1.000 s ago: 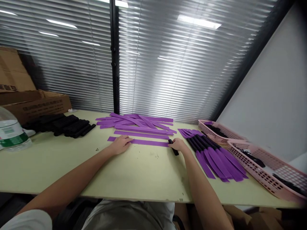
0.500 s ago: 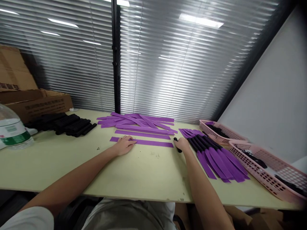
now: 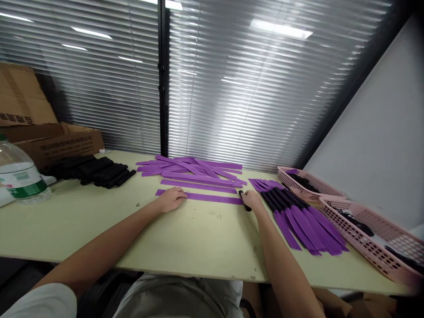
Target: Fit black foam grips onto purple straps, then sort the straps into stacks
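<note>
My left hand [image 3: 171,200] lies over the left part of a flat purple strip [image 3: 215,198], its fingers bent and pressed together on it. My right hand [image 3: 252,200] is closed around a short black sleeve [image 3: 244,201], tilted on the table at the strip's right end. The strip's end meets the sleeve; whether it goes inside, I cannot tell. A second purple strip [image 3: 198,186] lies parallel just behind, and a loose heap of purple strips [image 3: 188,166] spreads beyond it. Right of my right hand lies a row of purple strips with black ribbed sleeves [image 3: 281,198] around them.
A pile of black sleeves [image 3: 102,171] lies on the left, near a water bottle [image 3: 24,179] and an open cardboard box [image 3: 66,143]. Two pink baskets [image 3: 367,234] with black items stand along the right side. Window blinds rise behind the table [image 3: 198,247].
The front purple strip has slid slightly right, so its end now reaches the black sleeve. My left fingers have drawn in a little. The whole view has shifted slightly.
</note>
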Available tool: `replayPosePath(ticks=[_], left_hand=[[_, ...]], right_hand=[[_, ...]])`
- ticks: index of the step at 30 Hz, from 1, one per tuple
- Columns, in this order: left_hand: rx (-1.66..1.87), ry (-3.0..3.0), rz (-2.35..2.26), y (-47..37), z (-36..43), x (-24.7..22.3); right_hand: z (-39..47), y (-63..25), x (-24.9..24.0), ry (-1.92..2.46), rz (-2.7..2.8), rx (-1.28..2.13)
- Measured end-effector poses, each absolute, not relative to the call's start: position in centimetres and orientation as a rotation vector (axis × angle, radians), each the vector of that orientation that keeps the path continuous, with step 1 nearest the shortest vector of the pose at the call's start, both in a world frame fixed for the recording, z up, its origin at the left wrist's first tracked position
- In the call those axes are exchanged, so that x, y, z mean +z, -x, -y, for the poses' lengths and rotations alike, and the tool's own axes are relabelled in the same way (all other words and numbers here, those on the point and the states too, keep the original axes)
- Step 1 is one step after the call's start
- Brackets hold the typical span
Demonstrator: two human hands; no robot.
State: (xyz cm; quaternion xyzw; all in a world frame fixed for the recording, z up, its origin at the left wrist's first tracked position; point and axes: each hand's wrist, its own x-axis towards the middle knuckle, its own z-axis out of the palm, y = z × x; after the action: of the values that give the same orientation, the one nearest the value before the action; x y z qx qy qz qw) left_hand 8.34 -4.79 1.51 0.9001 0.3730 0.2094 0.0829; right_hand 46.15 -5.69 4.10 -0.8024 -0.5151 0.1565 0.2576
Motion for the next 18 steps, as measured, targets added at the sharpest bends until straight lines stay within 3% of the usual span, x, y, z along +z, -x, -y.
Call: replayPosePath(ticks=[8,18], left_hand=[[0.87,-2.533,-1.342,-6.6,3.6,2.4],[0.809,-2.188,-1.923,-2.4,2.0,4.3]], right_hand=[[6.2,-43.7,5.9,1.673,1.242,0.795],[6.4,-42.6,4.9,1.685,1.334,0.791]])
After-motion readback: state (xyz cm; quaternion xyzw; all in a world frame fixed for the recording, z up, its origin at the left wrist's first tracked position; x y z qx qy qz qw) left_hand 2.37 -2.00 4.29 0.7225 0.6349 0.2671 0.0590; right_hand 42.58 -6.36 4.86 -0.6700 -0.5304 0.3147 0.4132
